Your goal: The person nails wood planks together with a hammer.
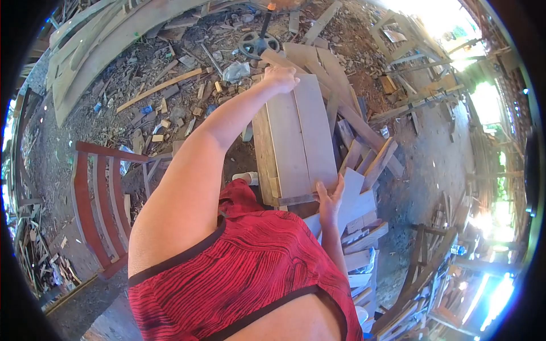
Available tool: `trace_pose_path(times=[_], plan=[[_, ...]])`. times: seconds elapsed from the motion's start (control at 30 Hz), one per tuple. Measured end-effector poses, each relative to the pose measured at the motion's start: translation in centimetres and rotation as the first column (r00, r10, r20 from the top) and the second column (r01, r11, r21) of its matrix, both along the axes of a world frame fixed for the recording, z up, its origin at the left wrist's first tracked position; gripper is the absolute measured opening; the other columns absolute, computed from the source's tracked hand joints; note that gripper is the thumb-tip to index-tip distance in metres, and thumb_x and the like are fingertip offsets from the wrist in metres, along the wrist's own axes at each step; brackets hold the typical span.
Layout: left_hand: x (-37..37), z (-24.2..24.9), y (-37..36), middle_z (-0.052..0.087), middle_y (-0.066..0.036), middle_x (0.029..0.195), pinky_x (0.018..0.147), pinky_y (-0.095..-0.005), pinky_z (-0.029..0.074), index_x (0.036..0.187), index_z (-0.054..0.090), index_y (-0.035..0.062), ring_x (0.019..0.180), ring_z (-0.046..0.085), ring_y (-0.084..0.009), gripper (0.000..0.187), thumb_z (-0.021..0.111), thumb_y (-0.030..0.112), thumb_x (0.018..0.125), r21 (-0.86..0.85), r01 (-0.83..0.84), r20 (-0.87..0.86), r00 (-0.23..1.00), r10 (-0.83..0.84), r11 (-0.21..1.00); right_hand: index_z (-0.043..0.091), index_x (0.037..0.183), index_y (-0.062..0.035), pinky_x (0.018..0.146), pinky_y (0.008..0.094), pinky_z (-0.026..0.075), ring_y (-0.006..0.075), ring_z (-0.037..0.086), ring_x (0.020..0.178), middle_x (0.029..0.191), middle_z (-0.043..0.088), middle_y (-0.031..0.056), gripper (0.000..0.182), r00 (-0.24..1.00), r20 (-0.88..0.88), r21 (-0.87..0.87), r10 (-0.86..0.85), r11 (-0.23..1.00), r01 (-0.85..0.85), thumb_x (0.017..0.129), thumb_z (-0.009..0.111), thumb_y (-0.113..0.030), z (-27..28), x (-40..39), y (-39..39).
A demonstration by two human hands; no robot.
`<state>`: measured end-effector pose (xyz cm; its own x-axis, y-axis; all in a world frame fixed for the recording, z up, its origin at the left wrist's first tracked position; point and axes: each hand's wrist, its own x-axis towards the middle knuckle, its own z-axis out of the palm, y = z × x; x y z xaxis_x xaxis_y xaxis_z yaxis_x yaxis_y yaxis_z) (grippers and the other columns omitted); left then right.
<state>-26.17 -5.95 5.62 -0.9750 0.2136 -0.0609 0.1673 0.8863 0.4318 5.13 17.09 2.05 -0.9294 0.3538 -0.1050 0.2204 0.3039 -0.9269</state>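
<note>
Two pale wooden boards lie side by side over a wooden support, the left board [285, 136] and the right board [316, 131]. At their far end is my left hand [280, 79], its fingers curled over the end of the left board. My right hand [330, 199] touches the near right corner of the right board, with its fingers apart. Part of the wooden support [263, 150] shows along the left side of the boards.
A reddish-brown slatted wooden piece [101, 204] stands at left. Wood offcuts [372, 165] are piled close on the right. Beyond the boards is a spoked wheel-like object [259, 44] with a rod. Wood scraps and a clear plastic bag [236, 71] litter the ground.
</note>
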Motion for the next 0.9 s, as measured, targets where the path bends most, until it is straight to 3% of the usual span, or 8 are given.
trace_pose_path(times=[0.07,0.1,0.17,0.3,0.37,0.6,0.67,0.9], plan=[[0.1,-0.3,-0.2,0.063,-0.017,0.117,0.095,-0.0492,0.041,0.12,0.058,0.0095,0.115,0.056,-0.0352,0.044,0.053,0.042,0.091,0.047,0.009,-0.012,1.0,-0.008,0.999,0.026,0.143,-0.0004,0.096,0.0329,0.041,0.0219,0.047,0.116,0.131,0.044,0.0161,0.066,0.998,0.067,-0.32,-0.003,0.947,0.024,0.09,0.063,-0.01,1.7,-0.2,-1.0],[0.3,-0.4,-0.3,0.064,-0.018,0.113,0.093,-0.0477,0.044,0.12,0.058,0.0092,0.109,0.059,-0.0363,0.045,0.053,0.042,0.091,0.096,0.009,-0.029,1.0,-0.006,0.995,0.026,0.143,-0.0004,0.096,0.0329,0.041,0.0219,0.047,0.116,0.131,0.044,0.0161,0.066,0.997,0.072,-0.324,-0.01,0.946,0.033,0.09,0.063,-0.01,0.6,-0.1,-0.6],[0.3,-0.7,-0.5,0.065,-0.019,0.112,0.091,-0.0467,0.046,0.12,0.058,0.0088,0.108,0.06,-0.0367,0.045,0.053,0.042,0.091,0.111,0.017,-0.046,0.999,-0.012,0.994,0.027,0.141,-0.0075,0.067,0.027,0.05,0.0143,0.058,0.087,0.117,0.053,0.0103,0.059,0.991,-0.121,-0.112,0.048,0.992,-0.062,0.092,0.061,-0.011,-2.3,-0.3,0.6],[1.5,0.6,-0.2,0.065,-0.02,0.111,0.091,-0.0458,0.047,0.121,0.057,0.0085,0.108,0.06,-0.0369,0.044,0.051,0.042,0.092,0.087,0.02,-0.065,0.998,-0.015,0.996,0.029,0.138,-0.0071,0.073,0.0272,0.048,0.014,0.055,0.093,0.116,0.052,0.0095,0.055,0.994,-0.1,-0.17,0.051,0.983,-0.068,0.093,0.059,-0.01,-0.9,-0.4,0.0],[1.6,-0.3,-0.5,0.065,-0.02,0.111,0.091,-0.0457,0.047,0.122,0.057,0.0085,0.107,0.06,-0.0371,0.044,0.05,0.042,0.093,0.113,0.037,-0.109,0.994,-0.024,0.993,0.028,0.139,-0.0006,0.099,0.0334,0.038,0.0206,0.045,0.116,0.127,0.045,0.0128,0.059,0.997,-0.067,-0.333,0.026,0.942,-0.047,0.091,0.061,-0.008,-0.2,-0.4,-0.3],[1.8,-0.6,-0.1,0.065,-0.02,0.108,0.089,-0.0472,0.047,0.117,0.056,0.0062,0.105,0.06,-0.0378,0.041,0.045,0.04,0.096,0.112,-0.007,-0.142,0.99,0.023,0.994,0.029,0.139,-0.0009,0.099,0.0333,0.038,0.0202,0.045,0.116,0.127,0.045,0.0128,0.059,0.995,-0.09,-0.377,0.051,0.923,-0.081,0.09,0.061,-0.007,0.0,-0.3,0.2],[1.6,-0.4,-0.1,0.065,-0.021,0.107,0.088,-0.0478,0.047,0.115,0.056,0.006,0.104,0.06,-0.0383,0.04,0.044,0.039,0.096,0.122,0.009,-0.134,0.991,0.007,0.993,0.029,0.139,-0.0065,0.082,0.028,0.044,0.0134,0.05,0.099,0.116,0.05,0.0077,0.054,0.983,-0.159,-0.235,0.089,0.964,-0.125,0.092,0.056,-0.007,-0.6,-0.3,0.4],[1.1,-1.0,-0.2,0.066,-0.021,0.101,0.084,-0.0491,0.048,0.112,0.056,0.007,0.098,0.062,-0.0394,0.039,0.041,0.039,0.097,0.1,0.066,-0.162,0.986,-0.049,0.993,0.028,0.139,-0.0062,0.085,0.0283,0.044,0.0133,0.049,0.099,0.114,0.05,0.0068,0.057,0.985,-0.155,-0.198,0.079,0.974,-0.109,0.091,0.059,-0.008,-1.3,0.3,1.0]])
